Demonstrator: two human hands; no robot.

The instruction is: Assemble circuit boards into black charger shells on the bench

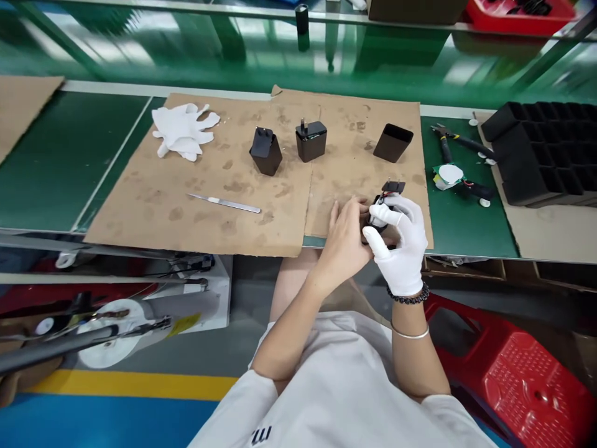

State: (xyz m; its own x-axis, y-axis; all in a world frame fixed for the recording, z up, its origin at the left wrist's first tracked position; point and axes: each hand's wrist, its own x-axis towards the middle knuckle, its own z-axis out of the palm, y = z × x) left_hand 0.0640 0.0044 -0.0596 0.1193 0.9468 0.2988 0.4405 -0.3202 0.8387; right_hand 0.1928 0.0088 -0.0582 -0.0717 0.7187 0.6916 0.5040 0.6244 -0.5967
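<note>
Close to the table's front edge, an opened black power adapter (pixel 377 218) is held between my two hands. Its pronged plug cap (pixel 393 186) stands off the top on thin wires, a red one among them. My bare left hand (pixel 346 235) is closed around the adapter's left side, its fingertips partly hidden. In a white glove, my right hand (pixel 400 239) grips the other side with thumb and fingers. Ahead of them an open-topped black case (pixel 393 143) lies tilted on the cardboard. Two black adapters with prongs up, one (pixel 311 142) and another (pixel 266 151), stand further left.
Metal tweezers (pixel 226 203) and a white glove (pixel 184 130) lie on the cardboard (pixel 196 180). At right are cutting pliers (pixel 459 140), a round white-topped part (pixel 450 176) and a black compartment tray (pixel 527 162). A red stool (pixel 532 379) stands below right.
</note>
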